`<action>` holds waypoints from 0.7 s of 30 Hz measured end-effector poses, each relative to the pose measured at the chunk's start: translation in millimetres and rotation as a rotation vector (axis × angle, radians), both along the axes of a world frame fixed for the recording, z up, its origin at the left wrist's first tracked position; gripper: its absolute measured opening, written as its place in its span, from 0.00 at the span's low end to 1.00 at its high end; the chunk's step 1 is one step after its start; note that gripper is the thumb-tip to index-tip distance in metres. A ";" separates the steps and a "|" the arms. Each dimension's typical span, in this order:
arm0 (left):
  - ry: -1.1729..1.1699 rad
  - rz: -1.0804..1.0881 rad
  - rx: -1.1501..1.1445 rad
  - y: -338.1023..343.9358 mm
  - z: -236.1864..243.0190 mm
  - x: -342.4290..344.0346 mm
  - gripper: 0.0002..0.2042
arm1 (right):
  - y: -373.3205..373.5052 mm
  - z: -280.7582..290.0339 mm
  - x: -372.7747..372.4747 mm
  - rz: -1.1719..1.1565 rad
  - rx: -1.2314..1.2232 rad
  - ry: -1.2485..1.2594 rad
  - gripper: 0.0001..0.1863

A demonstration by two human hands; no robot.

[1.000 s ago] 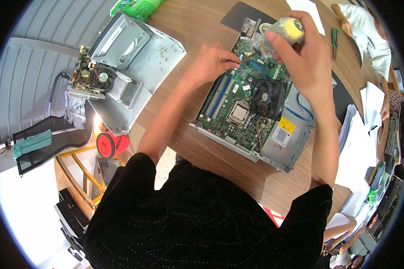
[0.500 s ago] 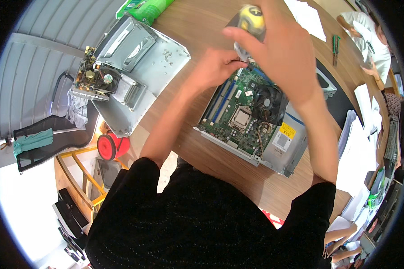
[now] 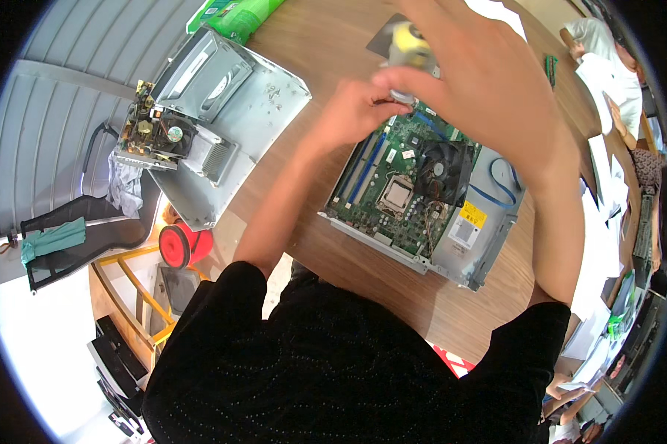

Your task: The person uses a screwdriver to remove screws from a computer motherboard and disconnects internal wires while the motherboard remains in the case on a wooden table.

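Note:
An opened computer chassis lies on the wooden table, its green motherboard (image 3: pixel 404 159) facing up with a black fan (image 3: pixel 441 170) and a bare processor (image 3: pixel 398 194) in its socket. At the board's far edge, my left hand (image 3: pixel 352 111) has thumb and forefinger pinched together; what is between them is too small to tell. Over the chassis's far right corner, my right hand (image 3: pixel 489 89) grips a yellow-and-black screwdriver (image 3: pixel 410 43), blurred, its grey lower end near my left fingertips. My right fingers are mostly hidden behind the hand.
Left of the chassis stands a grey metal case (image 3: pixel 274 111) with loose screws and a drive cage. A green package (image 3: pixel 241 18) lies behind it. Papers (image 3: pixel 589 251) and a green-handled tool (image 3: pixel 550 70) are on the right. Another person (image 3: pixel 607 66) sits at the far right.
My right hand has shifted slightly right and turned, uncovering more of the chassis and its blue cable. My left hand stays at the board's far edge.

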State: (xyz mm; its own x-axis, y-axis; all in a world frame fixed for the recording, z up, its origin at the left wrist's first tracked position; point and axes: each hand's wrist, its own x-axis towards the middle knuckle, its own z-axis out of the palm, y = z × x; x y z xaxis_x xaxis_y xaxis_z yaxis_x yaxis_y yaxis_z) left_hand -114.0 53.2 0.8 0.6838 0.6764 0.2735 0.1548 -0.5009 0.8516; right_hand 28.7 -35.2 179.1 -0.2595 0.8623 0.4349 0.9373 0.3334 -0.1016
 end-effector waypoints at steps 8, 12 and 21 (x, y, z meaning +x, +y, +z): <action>-0.245 -0.082 -0.354 -11.4 15.6 11.1 0.12 | 12.8 -1.2 20.0 0.071 -0.059 -0.096 0.20; 0.025 0.035 -0.037 -5.0 11.5 3.5 0.13 | 5.9 -14.2 3.4 0.025 0.127 0.060 0.17; -0.082 -0.049 -0.200 -5.7 17.8 4.0 0.10 | 5.7 5.9 23.7 -0.022 -0.222 -0.017 0.19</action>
State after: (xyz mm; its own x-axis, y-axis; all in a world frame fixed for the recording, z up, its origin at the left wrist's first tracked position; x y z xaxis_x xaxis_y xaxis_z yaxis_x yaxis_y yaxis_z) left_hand -110.0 47.5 18.7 0.6983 0.6892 0.1933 0.0604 -0.3258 0.9435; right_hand 52.4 -29.6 185.1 -0.2451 0.9419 0.2295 0.9463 0.2840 -0.1547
